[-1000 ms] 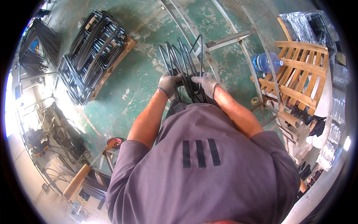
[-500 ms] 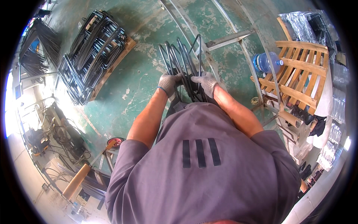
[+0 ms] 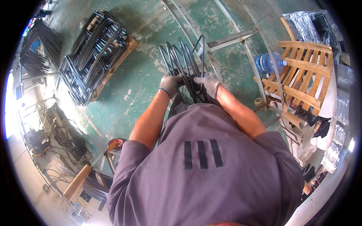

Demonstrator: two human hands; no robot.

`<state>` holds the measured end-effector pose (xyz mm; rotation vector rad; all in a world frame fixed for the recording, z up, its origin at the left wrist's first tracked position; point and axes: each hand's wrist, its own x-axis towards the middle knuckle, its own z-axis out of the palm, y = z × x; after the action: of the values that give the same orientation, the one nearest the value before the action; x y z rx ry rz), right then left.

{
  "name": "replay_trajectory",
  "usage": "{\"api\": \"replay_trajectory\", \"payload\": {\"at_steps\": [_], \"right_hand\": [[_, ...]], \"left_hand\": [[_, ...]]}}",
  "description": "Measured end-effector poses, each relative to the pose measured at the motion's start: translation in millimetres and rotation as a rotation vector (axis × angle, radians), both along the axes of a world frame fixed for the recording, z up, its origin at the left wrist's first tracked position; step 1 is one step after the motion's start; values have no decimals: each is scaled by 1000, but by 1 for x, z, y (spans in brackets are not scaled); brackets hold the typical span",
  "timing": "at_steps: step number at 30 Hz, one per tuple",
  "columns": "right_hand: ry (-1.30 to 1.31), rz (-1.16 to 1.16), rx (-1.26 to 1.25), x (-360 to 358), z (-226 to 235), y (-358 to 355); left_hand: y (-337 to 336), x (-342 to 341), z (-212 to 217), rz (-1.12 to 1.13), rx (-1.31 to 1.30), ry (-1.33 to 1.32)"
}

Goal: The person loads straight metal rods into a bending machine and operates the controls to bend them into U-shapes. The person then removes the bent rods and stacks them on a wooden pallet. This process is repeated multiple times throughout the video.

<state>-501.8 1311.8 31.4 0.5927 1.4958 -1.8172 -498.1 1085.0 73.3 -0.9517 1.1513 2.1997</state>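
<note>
In front of my body I hold a small bundle of bent, dark shiny metal tubes (image 3: 193,77), their looped ends pointing away from me. On the left side of the bundle, my left hand (image 3: 171,83), in a grey knitted glove, is closed round the tubes. My right hand (image 3: 208,83), gloved the same way, grips the bundle from the right, with its thumb lying across toward the middle. The near ends of the tubes drop out of sight beyond my grey shirt.
Left of me, a tall stack of similar bent tube frames (image 3: 96,52) lies on a wooden pallet (image 3: 115,69). A metal frame rack (image 3: 233,40) stands ahead to the right. Behind it are a large blue water bottle (image 3: 270,63) and a slatted wooden pallet (image 3: 301,62). A red-rimmed wheel (image 3: 118,143) sits at lower left.
The looped ends of the tubes have shifted very slightly. Both hands keep their grip in the same place.
</note>
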Motion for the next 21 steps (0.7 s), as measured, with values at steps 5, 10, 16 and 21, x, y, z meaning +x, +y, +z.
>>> {"api": "replay_trajectory", "payload": {"at_steps": [5, 10, 16, 21], "right_hand": [[-8, 36, 0, -3, 8, 2], [10, 11, 75, 1, -12, 6], [6, 91, 121, -2, 26, -6], [208, 417, 442, -10, 38, -15]], "left_hand": [[1, 0, -7, -9, 7, -26], [5, -2, -12, 6, 14, -18], [1, 5, -45, 48, 167, -23], [1, 2, -35, -11, 372, -19]]}}
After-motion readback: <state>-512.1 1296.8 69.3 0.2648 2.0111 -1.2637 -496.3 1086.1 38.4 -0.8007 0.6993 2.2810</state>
